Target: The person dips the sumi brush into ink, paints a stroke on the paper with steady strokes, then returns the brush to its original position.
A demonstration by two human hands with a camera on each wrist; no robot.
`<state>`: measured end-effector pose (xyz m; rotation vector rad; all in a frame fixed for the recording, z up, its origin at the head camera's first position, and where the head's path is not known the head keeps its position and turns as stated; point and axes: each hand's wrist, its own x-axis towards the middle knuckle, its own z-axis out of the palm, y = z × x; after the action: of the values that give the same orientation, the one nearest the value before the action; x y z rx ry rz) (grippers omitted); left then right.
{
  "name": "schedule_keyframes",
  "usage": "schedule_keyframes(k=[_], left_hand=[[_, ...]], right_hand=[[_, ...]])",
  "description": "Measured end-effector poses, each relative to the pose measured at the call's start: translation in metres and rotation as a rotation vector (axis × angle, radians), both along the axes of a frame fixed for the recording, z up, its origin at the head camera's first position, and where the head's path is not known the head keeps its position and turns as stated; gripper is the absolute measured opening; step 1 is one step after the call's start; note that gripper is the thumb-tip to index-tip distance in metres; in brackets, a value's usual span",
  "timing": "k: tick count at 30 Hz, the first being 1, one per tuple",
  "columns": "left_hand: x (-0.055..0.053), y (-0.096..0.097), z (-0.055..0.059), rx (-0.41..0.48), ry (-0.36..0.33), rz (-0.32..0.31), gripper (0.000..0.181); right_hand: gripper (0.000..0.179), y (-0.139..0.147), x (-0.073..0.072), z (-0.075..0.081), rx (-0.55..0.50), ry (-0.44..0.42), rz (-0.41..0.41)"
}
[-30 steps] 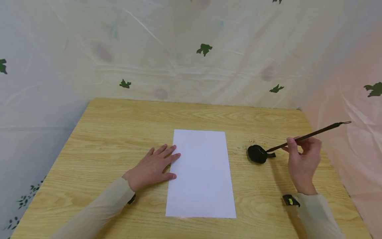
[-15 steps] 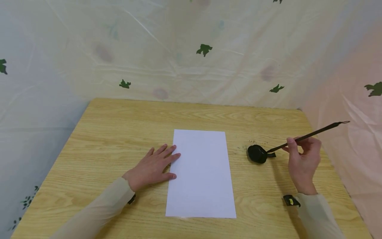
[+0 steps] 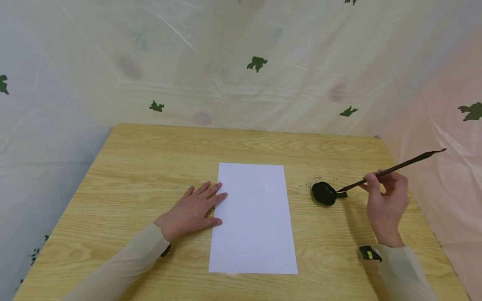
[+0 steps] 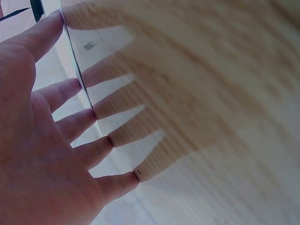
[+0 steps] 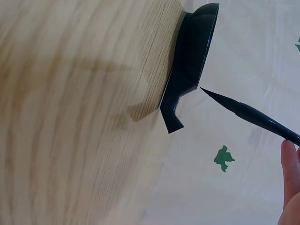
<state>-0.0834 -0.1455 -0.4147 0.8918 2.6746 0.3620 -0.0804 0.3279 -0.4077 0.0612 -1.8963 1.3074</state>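
Observation:
My right hand pinches a dark writing brush between thumb and fingers, its tail end slanting up to the right. The pointed black tip sits right at the rim of a small black ink dish with a stubby handle. Seen from the right wrist, the brush points at the near edge of the dish. My left hand lies with fingers spread, its fingertips on the left edge of a blank white sheet of paper. The left wrist view shows those fingers straight, fingertips against the tabletop.
Small dark specks mark the wooden table behind the ink dish. Pale curtains with green leaf-like shapes enclose the table at the back and sides. A black band is on my right wrist.
My right hand has shifted slightly right, and the brush's tail end has risen a little. The brush tip stays by the dish's rim. My left hand and the paper have kept their place.

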Motion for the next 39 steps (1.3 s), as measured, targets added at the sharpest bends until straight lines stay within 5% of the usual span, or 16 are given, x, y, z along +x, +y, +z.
schedule_keyframes(k=[39], left_hand=[[0.0009,0.0004,-0.0001,0.008,0.006,0.005,0.073]], right_hand=[[0.034,-0.003,0.0036,-0.0051,-0.008,-0.048,0.022]])
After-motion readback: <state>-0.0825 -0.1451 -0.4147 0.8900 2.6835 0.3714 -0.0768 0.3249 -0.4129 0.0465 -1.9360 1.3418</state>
